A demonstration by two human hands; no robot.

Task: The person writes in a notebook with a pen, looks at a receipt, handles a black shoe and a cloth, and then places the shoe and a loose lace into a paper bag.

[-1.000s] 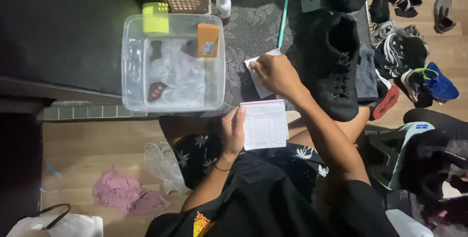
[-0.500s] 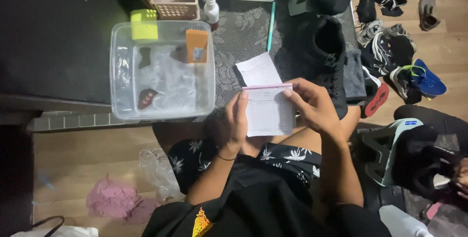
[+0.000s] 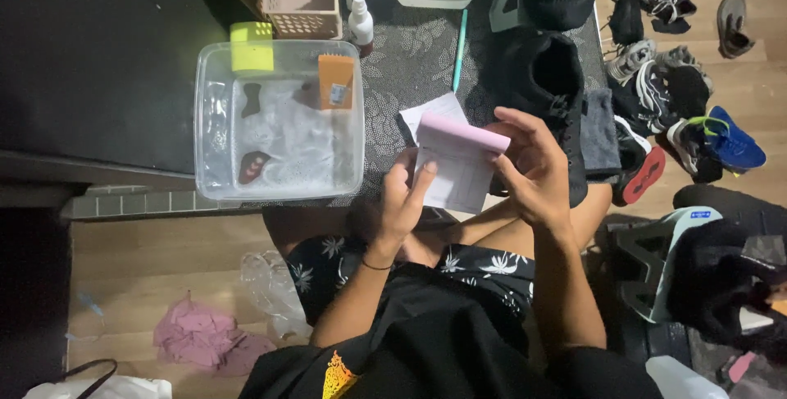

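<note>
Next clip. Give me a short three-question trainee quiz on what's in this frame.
1. True or false: both hands hold the small pad of paper forms.
2. What lies in the clear plastic tub? A) foamy water and brushes B) shoes C) folded towels
3. Which thing lies on the dark mat between the spray bottle and the black shoe?

Key
1. True: left hand and right hand grip its two sides.
2. A
3. The teal pen-like stick.
</note>
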